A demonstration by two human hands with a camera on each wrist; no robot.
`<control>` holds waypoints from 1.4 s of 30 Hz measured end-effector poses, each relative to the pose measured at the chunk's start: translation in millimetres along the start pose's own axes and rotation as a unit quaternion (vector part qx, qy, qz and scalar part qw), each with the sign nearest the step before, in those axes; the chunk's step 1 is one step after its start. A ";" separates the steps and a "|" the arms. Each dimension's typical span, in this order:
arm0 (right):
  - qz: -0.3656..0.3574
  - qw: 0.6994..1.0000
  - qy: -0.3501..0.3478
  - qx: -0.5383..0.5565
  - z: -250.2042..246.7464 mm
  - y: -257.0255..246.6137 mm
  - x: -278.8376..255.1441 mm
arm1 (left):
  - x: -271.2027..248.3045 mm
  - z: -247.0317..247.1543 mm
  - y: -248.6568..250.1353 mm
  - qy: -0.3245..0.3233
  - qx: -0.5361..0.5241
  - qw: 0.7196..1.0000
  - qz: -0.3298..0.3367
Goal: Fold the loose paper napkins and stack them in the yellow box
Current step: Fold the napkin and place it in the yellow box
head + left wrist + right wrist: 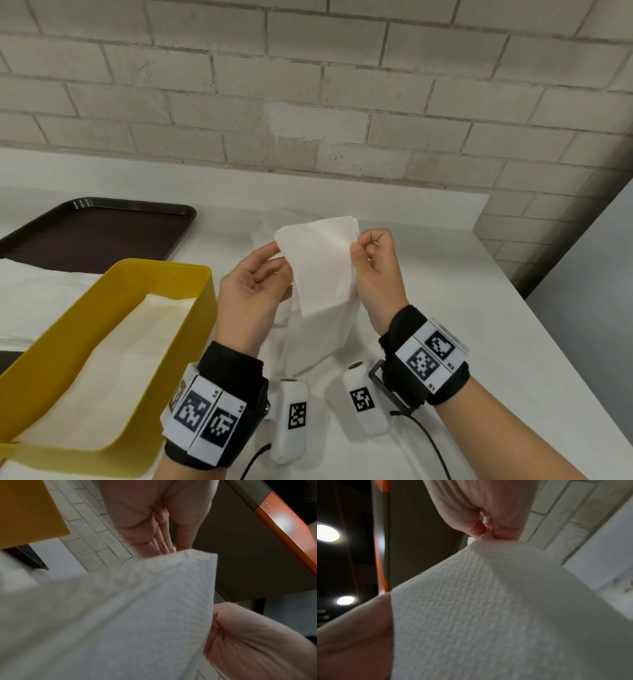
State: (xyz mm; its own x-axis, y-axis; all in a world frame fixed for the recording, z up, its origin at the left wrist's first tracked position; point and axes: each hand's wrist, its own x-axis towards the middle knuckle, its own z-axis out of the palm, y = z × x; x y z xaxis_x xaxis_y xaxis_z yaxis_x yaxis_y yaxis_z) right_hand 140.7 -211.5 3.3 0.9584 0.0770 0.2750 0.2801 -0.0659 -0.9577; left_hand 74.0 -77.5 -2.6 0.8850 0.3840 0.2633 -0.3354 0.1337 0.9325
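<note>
I hold a white embossed paper napkin (322,270) upright in the air over the white counter, partly folded. My left hand (274,255) pinches its left edge between thumb and fingers. My right hand (359,248) pinches the upper right edge. In the left wrist view the napkin (137,615) fills the lower half, below my fingers (163,540). The right wrist view shows my fingertips (489,534) nipping the napkin (479,615) at its top corner. The yellow box (202,308) stands to the left of my hands, with flat napkins (102,370) stacked inside.
Loose white napkins (311,370) lie crumpled on the counter under my hands, and more paper (41,294) lies left of the box. A dark brown tray (96,233) sits at the back left. A brick wall runs behind; the counter's edge (548,329) slants along the right.
</note>
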 end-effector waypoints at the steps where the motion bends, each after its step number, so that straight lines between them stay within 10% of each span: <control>1: -0.008 1.000 -0.006 -0.003 0.0 -0.4 -0.7 | 1.3 1.2 0.0 0.005 0.001 1.000 0.003; 17: -0.032 0.999 0.021 -0.033 8.7 -4.6 -4.9 | 5.4 16.2 -7.4 -0.022 0.077 0.995 -0.060; 27: 0.093 0.976 -0.188 -0.061 3.0 -0.1 -15.3 | 6.9 8.6 -3.7 0.085 0.030 0.995 -0.033; 31: 0.101 0.981 -0.158 -0.054 0.8 3.5 -15.8 | 4.2 8.8 -10.0 0.038 0.085 0.994 -0.061; 42: 0.113 0.906 -0.368 -0.175 -19.9 13.8 2.3 | 7.4 -4.3 -16.8 -0.039 0.139 0.989 0.022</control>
State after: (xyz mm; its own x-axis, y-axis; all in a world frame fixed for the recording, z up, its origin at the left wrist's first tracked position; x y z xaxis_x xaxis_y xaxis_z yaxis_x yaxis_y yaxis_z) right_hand 147.9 -232.1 -7.6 0.7328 0.6562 -0.1800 0.2049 -0.4650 -0.8613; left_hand 84.8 -72.9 -17.4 0.8974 0.3101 0.3138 -0.2827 -0.1418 0.9487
